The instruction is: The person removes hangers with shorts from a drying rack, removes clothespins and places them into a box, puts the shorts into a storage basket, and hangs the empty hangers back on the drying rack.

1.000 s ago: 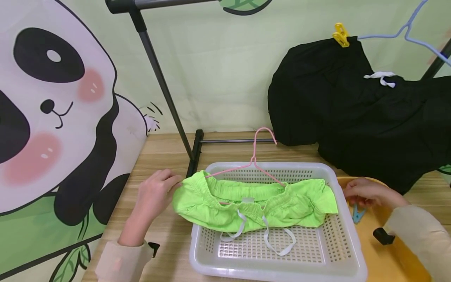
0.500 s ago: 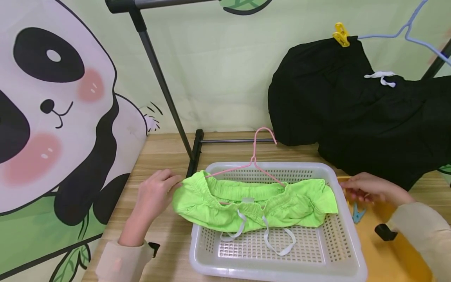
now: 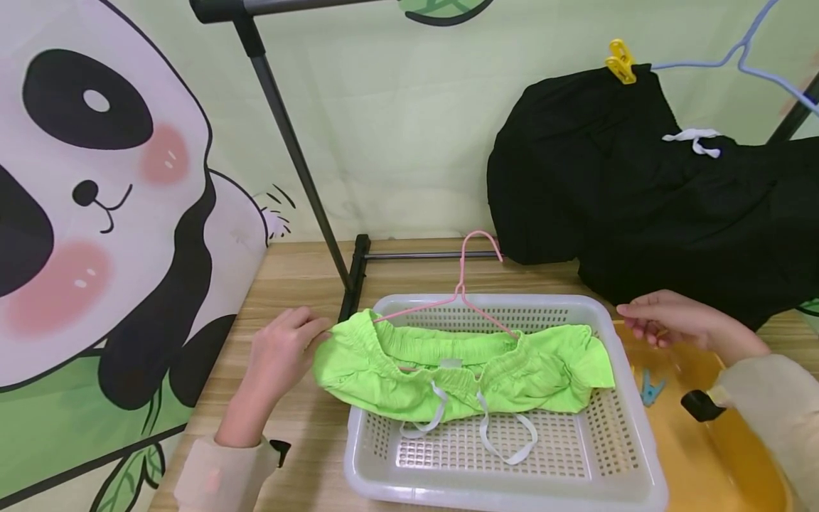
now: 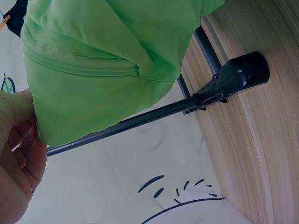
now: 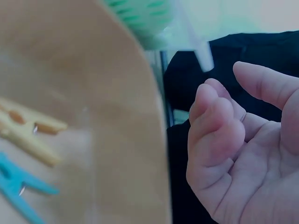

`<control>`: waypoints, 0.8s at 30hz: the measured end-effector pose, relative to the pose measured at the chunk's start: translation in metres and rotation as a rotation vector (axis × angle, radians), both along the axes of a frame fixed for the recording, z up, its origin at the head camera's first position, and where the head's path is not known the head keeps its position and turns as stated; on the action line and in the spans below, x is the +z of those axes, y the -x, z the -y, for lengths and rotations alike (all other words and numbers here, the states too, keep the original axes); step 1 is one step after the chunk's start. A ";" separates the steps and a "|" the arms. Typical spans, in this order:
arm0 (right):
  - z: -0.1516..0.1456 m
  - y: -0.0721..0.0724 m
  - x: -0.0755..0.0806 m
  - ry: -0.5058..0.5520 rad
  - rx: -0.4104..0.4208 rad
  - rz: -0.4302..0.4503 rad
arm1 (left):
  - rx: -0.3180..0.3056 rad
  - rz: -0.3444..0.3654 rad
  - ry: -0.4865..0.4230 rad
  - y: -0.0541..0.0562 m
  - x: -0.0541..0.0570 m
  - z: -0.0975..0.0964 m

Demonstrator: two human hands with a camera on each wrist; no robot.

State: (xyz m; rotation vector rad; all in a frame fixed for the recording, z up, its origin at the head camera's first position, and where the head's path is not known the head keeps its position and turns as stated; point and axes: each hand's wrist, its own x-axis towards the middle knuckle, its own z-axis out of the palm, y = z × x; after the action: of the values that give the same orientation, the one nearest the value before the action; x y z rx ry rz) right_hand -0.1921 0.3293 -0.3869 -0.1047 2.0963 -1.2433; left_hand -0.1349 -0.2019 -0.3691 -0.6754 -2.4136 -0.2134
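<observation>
Bright green shorts (image 3: pixel 448 377) with white drawstrings lie across the white basket (image 3: pixel 505 498). A pink hanger (image 3: pixel 462 284) runs inside their waistband, its hook pointing up and back. My left hand (image 3: pixel 284 355) pinches the left end of the shorts; the left wrist view shows the thumb and fingers (image 4: pixel 35 154) at the edge of the cloth. Past the basket's right rim, my right hand (image 3: pixel 694 323) hovers over the orange tub (image 3: pixel 691 455), fingers loosely bent with nothing between them. A blue clothes peg (image 3: pixel 651 387) and a yellow clothes peg (image 5: pixel 28 130) lie in the tub.
Black shorts (image 3: pixel 640 192) hang at the right from a blue hanger (image 3: pixel 704 65), held with a yellow clip (image 3: pixel 620 62). A black rack post (image 3: pixel 294 149) rises behind the basket from the wooden table (image 3: pixel 307 277). A panda backdrop (image 3: pixel 147 178) covers the left.
My right hand has risen and drawn back a little to the right, away from the tub's contents and the basket rim. The left hand and green shorts have stayed put.
</observation>
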 end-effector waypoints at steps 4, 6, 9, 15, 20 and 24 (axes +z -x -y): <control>0.007 0.000 0.009 0.020 0.016 -0.021 | 0.001 0.000 0.002 0.000 0.000 0.000; 0.012 0.000 0.013 0.033 0.024 -0.031 | 0.000 0.001 0.002 0.000 0.000 0.000; 0.018 -0.001 0.019 0.051 0.043 -0.044 | -0.001 0.001 0.001 0.000 -0.001 0.000; 0.031 -0.001 0.027 0.078 0.081 -0.055 | -0.002 0.003 0.002 0.001 0.000 -0.001; 0.042 0.001 0.029 0.114 0.114 -0.059 | 0.000 0.005 0.003 0.001 0.001 -0.001; 0.052 0.003 0.030 0.127 0.143 -0.051 | -0.002 0.001 0.003 0.001 0.000 -0.001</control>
State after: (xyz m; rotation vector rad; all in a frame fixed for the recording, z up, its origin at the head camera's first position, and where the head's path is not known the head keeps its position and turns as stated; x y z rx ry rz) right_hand -0.1956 0.2773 -0.3568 -0.3400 2.0132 -1.2981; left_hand -0.1362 -0.2012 -0.3688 -0.6789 -2.4149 -0.2106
